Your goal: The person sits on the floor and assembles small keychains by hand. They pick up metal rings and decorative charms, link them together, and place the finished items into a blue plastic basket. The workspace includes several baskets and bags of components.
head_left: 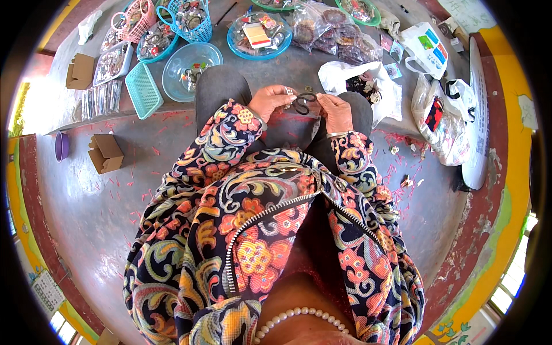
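Note:
Above my lap, a small clear plastic bag (313,127) is stretched between my two hands. My left hand (270,103) pinches its upper left side between thumb and fingers. The opposite upper corner is gripped by my right hand (337,113), fingers closed. A dark looped cord (303,104), perhaps a hair tie, shows between the hands at the bag's top; whether it lies inside or in front of the plastic I cannot tell. Close beyond my left knee stands a clear blue basin (177,72) with a few small packets in it.
Along the grey ledge are a teal basket (144,92), a blue basket (194,26), a round blue tray (279,43) and bagged brown goods (339,34). A white plastic bag (388,95) sits by my right knee. On the floor are a cardboard box (106,154) and red scraps.

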Tool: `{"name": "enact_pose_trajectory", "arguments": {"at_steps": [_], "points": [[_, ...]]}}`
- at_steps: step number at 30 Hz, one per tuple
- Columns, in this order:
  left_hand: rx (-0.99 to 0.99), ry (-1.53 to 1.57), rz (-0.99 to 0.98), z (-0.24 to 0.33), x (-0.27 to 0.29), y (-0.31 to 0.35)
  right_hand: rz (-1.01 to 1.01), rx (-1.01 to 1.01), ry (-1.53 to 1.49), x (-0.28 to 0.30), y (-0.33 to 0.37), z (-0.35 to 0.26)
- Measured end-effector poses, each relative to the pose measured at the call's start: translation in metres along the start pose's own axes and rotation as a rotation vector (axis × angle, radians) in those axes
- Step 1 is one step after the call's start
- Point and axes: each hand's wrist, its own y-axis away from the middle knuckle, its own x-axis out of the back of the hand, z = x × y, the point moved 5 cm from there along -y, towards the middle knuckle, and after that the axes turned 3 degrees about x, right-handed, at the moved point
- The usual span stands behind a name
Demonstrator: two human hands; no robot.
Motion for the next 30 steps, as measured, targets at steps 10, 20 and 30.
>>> {"name": "enact_pose_trajectory", "arguments": {"at_steps": [10,20,30], "points": [[0.012,0.071,0.028,-0.005,0.005,-0.004,0.062,0.000,0.054,0.001,0.002,-0.004],[-0.025,0.022,0.002,-0.002,0.002,-0.004,0.012,0.009,0.042,-0.003,0.001,-0.004],[0.028,0.138,0.006,-0.010,0.004,-0.005,0.059,-0.002,0.033,-0.002,0.000,-0.001]]}}
